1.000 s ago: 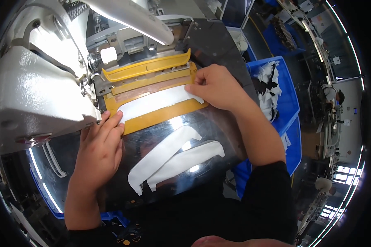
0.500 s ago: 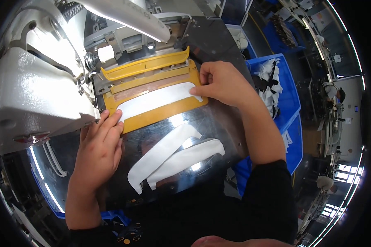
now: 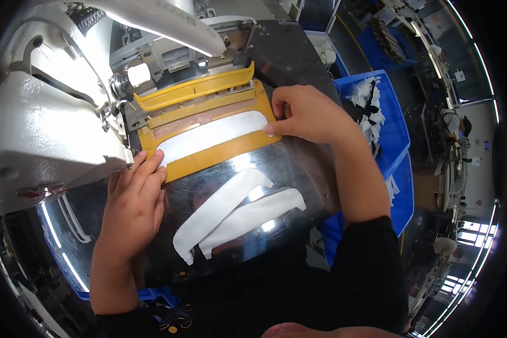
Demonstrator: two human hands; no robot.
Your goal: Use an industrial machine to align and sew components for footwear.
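A long white fabric strip (image 3: 211,134) with rounded ends lies in the recess of a flat yellow template (image 3: 219,160). My left hand (image 3: 134,205) rests at the template's left end. Its fingers are stretched out and close together, with the tips on the strip's left end. At the other end is my right hand (image 3: 310,115), its thumb pressing down at the strip's right corner. The forefinger bends above the template's edge, apart from the thumb. Nearer me, two curved white fabric pieces (image 3: 222,211) (image 3: 253,221) partly overlap on the shiny metal table (image 3: 298,248).
A white sewing machine head (image 3: 50,135) stands close on the left. Its long white arm (image 3: 169,25) reaches over the back. A yellow raised flap (image 3: 197,89) spans the template's far side. Blue bins (image 3: 397,121) with white and black scraps stand at the right.
My right thumb has shifted slightly at the strip's right end. The small tail of fabric that stuck out below it no longer shows. My left hand stays in place.
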